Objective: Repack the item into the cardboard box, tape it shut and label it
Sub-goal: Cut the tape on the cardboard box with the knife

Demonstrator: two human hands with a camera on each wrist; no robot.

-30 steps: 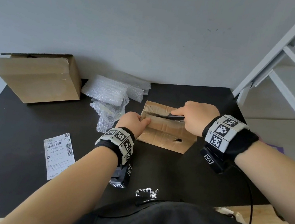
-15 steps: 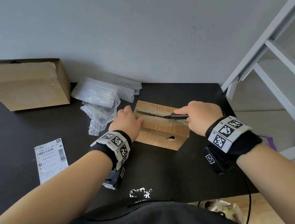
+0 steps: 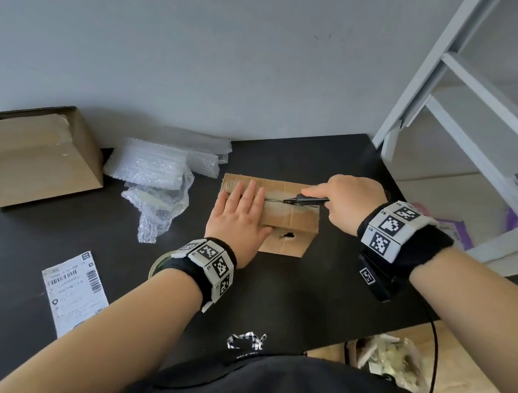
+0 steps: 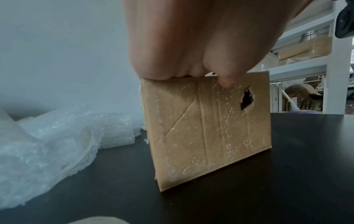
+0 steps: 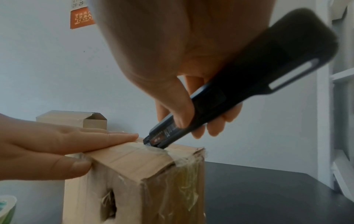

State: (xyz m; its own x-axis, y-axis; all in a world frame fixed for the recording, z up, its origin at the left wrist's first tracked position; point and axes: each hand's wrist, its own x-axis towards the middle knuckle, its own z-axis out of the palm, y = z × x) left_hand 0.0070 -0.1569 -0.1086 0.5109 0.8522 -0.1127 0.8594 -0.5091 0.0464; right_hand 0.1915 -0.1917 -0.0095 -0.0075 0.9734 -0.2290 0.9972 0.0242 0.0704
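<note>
Early stage by the look of it: the small cardboard box [image 3: 284,219] sits mid-table on the black table [image 3: 303,299], top seam under old clear tape, and it's being slit open, so repacking, re-taping and labelling all appear to be ahead. Left hand [image 3: 242,217] lies flat, fingers straight, pressing the box top down, thumb over the near edge; grips nothing. Right hand [image 3: 348,204] has fingers curled around a black utility knife [image 3: 308,199], index finger along its back, tip on the center seam just beside the left fingertips [image 5: 132,135] — judgement: blade that near the fingers is a nick risk. Box front has one torn hole [image 4: 247,99]. The item itself isn't visible; can't tell if it's inside this box. Counts: two cardboard boxes, the small one plus a bigger box [image 3: 28,155] at far left, well apart. One loose pile of bubble wrap [image 3: 155,177] between them, piece count unclear. One shipping label [image 3: 74,293] flat on the table near the front-left edge, not stuck on anything. One tape roll [image 3: 158,262], mostly hidden behind the left wrist. One knife. White shelf frame [image 3: 478,102] at right, off the table.
</note>
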